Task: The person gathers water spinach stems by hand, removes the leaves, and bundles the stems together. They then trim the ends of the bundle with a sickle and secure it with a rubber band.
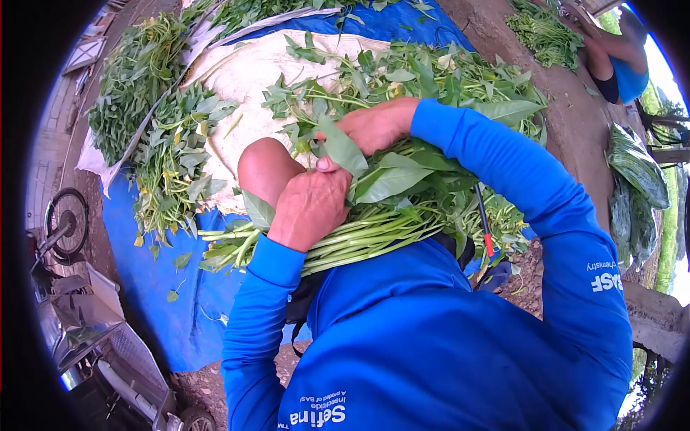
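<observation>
A bundle of long green stems with broad leaves (374, 233) lies across my lap. My left hand (313, 207) is closed over the upper side of this bundle, its thumb near a large leaf (342, 146). Just beyond it, my right hand (379, 127) is bent inward with curled fingers, close to the left thumb. The large leaf partly covers the right fingertips, so what they pinch is hidden. More loose leafy stems (431, 75) are heaped past my right hand on a pale sack (248, 93). My bare knee (266, 169) shows beside my left hand.
Leafy piles (140, 86) lie at the left on a blue tarp (144, 266). A motorbike (108, 352) stands at the lower left. A dark rod with a red part (488, 244) is by my right side. Another person (622, 57) is at the upper right, near greens (544, 36) and wrapped bundles (636, 172).
</observation>
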`<state>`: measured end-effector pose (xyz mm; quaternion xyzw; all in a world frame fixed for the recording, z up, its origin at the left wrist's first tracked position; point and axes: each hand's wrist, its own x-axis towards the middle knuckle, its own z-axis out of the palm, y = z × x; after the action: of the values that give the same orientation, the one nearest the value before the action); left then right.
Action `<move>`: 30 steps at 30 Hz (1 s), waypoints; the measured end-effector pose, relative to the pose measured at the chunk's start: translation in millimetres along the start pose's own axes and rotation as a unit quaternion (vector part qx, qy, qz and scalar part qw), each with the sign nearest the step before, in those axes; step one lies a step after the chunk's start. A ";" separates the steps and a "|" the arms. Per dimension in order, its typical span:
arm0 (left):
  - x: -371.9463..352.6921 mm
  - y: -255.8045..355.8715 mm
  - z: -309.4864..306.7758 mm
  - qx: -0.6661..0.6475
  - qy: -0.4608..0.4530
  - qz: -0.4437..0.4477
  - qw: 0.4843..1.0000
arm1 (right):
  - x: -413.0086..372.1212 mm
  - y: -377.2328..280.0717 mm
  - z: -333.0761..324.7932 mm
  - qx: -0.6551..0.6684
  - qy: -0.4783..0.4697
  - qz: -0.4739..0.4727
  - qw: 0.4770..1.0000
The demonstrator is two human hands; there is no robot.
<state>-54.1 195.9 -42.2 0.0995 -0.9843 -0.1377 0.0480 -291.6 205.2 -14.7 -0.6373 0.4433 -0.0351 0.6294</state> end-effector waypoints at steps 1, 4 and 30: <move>0.0 -0.9 -3.7 -0.003 -0.026 -0.008 1.000 | -7.3 1.6 8.4 -0.044 0.076 0.011 0.996; 9.0 0.9 -7.9 -0.053 -0.007 -0.057 0.997 | -32.2 -12.0 14.6 -0.293 0.073 0.082 0.950; 17.7 9.6 -9.5 -0.173 -0.108 -0.087 0.975 | -111.6 22.9 105.0 -0.442 0.400 0.046 0.802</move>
<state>-71.9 198.7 -29.2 0.1595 -0.9324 -0.3198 -0.0545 -307.7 358.4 1.9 -0.7542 0.6524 -0.0582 0.0474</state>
